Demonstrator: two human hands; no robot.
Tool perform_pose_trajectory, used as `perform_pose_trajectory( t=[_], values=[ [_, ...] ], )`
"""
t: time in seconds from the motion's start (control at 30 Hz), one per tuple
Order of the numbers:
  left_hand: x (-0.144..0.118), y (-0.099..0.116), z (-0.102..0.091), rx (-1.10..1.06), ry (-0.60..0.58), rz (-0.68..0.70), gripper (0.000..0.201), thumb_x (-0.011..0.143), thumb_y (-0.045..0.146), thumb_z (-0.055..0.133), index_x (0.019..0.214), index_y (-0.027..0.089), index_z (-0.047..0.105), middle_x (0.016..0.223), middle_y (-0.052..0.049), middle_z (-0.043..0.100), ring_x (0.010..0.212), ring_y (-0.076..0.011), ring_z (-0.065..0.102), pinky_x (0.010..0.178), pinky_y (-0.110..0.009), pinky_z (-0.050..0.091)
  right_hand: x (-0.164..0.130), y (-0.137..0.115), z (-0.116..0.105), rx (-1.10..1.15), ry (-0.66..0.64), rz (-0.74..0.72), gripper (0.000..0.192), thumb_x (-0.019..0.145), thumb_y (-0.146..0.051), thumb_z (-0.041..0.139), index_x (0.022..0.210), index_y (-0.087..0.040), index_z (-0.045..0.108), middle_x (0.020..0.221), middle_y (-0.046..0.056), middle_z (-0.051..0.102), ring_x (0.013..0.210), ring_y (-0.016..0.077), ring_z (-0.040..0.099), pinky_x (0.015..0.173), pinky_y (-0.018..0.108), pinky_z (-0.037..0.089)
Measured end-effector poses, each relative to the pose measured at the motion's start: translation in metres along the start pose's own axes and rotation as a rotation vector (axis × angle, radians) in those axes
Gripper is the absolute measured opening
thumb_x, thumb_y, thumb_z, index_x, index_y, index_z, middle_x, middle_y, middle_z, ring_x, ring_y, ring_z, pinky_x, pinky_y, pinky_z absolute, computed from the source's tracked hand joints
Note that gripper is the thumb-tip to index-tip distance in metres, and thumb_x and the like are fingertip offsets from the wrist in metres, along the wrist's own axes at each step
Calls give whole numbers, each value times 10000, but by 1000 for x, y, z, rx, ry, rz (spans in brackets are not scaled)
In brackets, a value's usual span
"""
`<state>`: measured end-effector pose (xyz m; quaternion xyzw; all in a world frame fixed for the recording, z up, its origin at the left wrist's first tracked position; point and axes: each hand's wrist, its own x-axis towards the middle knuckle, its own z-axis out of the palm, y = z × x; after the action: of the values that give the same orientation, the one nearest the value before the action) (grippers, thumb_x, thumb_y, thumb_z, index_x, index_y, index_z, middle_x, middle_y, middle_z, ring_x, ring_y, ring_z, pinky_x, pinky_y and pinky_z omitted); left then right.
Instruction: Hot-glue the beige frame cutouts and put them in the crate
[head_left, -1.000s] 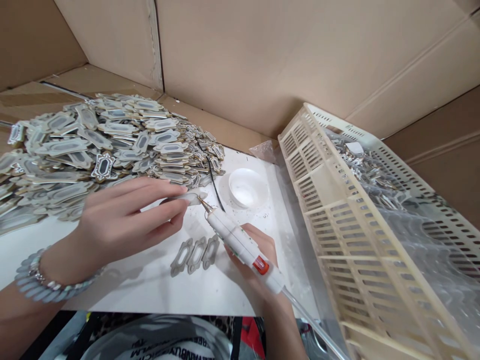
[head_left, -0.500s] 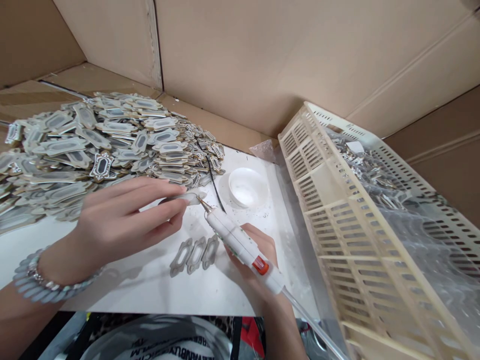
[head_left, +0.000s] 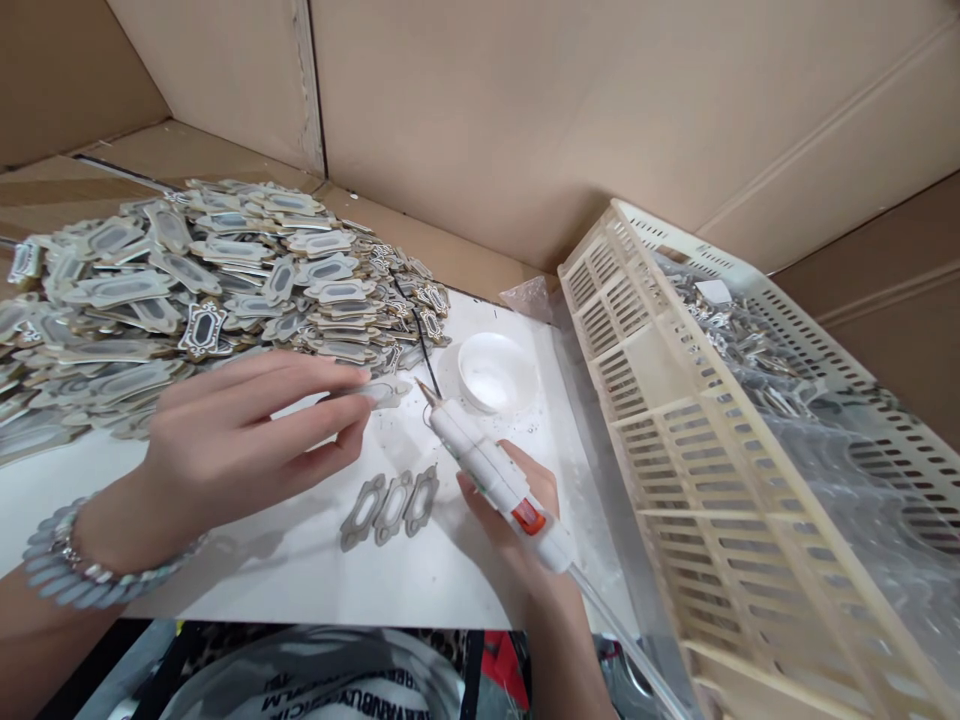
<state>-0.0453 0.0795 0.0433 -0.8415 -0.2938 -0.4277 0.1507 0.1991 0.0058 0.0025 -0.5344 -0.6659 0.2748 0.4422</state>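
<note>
My left hand (head_left: pixel 262 425) pinches a small metal label frame (head_left: pixel 388 391) between thumb and fingers, its free end pointing right. In my right hand (head_left: pixel 517 500) is a white hot glue gun (head_left: pixel 480 460) with an orange switch and a clear glue stick (head_left: pixel 626 635) coming out of its back end. The gun's metal tip sits just right of the held frame, apart from it. Below, three similar frames (head_left: pixel 391 508) lie side by side on the white table (head_left: pixel 285 565). A large heap of such frames (head_left: pixel 225 270) spreads behind my left hand.
A small white bowl (head_left: pixel 497 372) stands beyond the glue gun. On the right, a cream plastic crate (head_left: pixel 675 420) holds metal pieces and clear plastic wrapping (head_left: pixel 847 510). Cardboard walls (head_left: pixel 480 130) enclose the back. A bag with printed letters (head_left: pixel 322 680) is below the table's front edge.
The glue gun's tip has moved off the end of the held label frame, a little to the right and up. My left hand keeps nearly the same position.
</note>
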Motion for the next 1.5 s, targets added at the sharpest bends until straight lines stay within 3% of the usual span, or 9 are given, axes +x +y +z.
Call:
perform_pose_trajectory(
  t=[0.17,0.37,0.5,0.73,0.93,1.07,1.23,1.37,1.5],
  values=[
    [2,15,1,-271,-61,-143,101,871,226,678,808,285,731,856,34,792,748,-127,742,738,-219,599,0,-9,-4,26,114,194,149,837,-342,660,760,-215,659,727,20,666,618,180,621,589,311,519],
    [-14,51,13,-440,-99,-416,125,833,283,692,914,260,601,843,64,769,718,-104,732,700,-181,577,-8,-11,-9,303,-37,378,375,739,-509,796,1001,-243,764,911,48,786,811,239,730,728,347,616],
    [-21,71,18,-635,-124,-613,194,796,258,692,912,284,539,874,75,765,752,-127,745,687,-202,580,-12,-7,-6,453,-62,384,462,729,-570,822,1051,-243,780,1049,84,802,973,291,754,873,405,626],
    [-29,80,23,-895,-167,-900,294,734,306,799,846,281,529,903,15,771,814,-199,752,722,-277,612,-10,-10,-2,540,-57,329,446,739,-643,813,968,-264,763,907,53,800,841,261,765,769,382,661],
    [-21,78,22,-1549,-244,-1346,426,824,586,763,879,237,525,862,-18,717,780,-156,692,690,-229,579,-5,-15,-5,510,-93,242,446,749,-669,787,945,-272,737,872,62,760,798,270,740,739,401,658],
    [-16,79,21,-2045,-491,-1575,291,889,441,753,891,183,618,895,-21,667,769,-110,639,729,-222,593,-4,-18,-5,505,-134,241,547,711,-752,758,951,-261,752,797,66,726,750,263,719,694,383,650],
    [-25,86,21,-2454,-564,-1651,226,888,345,777,1043,202,696,915,-50,702,788,-106,677,757,-209,595,-12,-10,-3,598,-305,276,550,766,-778,679,866,-247,781,679,68,705,694,277,714,717,421,644],
    [-28,91,19,-2428,-566,-1649,390,770,282,886,1111,265,697,978,-21,699,795,-94,678,779,-206,588,-14,-6,-3,556,-188,306,578,728,-765,729,964,-239,772,744,68,720,719,273,715,706,412,641],
    [-24,82,12,-1941,-416,-1539,525,644,404,956,1092,292,706,935,-19,713,814,-137,677,731,-204,577,-12,-6,-5,438,-17,267,524,747,-745,729,922,-251,745,857,67,743,776,253,717,735,376,630]
  ],
)
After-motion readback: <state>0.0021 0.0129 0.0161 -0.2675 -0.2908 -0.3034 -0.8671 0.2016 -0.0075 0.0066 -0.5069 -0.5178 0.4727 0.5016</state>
